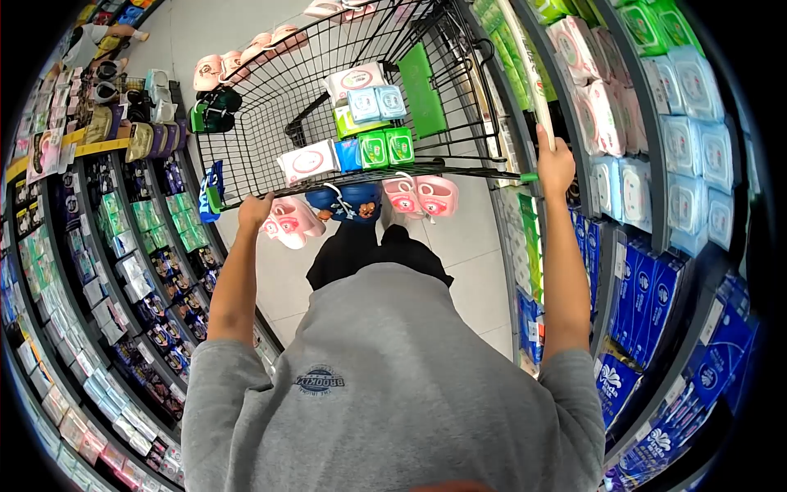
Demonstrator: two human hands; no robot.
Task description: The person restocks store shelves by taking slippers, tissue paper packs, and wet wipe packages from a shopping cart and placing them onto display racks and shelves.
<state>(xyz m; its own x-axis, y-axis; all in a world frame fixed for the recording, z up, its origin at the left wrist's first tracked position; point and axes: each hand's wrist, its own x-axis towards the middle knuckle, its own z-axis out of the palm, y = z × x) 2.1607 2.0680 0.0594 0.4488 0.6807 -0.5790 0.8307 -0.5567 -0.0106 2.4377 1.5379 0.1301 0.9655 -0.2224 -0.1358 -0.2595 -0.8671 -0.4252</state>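
Observation:
My left hand (256,211) is closed around the left end of the black wire shopping cart's handle (328,179). My right hand (556,168), right of the cart, is closed around the lower end of a long pale stick-like piece (529,66); whether it is loose or part of the shelf I cannot tell. In the cart lie a white pack of wipes (309,161), green packs (387,148), light blue packs (377,103) and another white pack (357,80). Pink slippers (291,221), blue slippers (344,202) and more pink slippers (420,197) hang at the handle side.
Shelves of small packets (115,246) curve along the left. Stacked wipes (693,148) and blue tissue packs (648,287) fill the right shelves, close to my right arm. More pink slippers (238,66) and dark slippers (217,111) hang on the cart's left side. Pale floor tiles (467,262) lie below.

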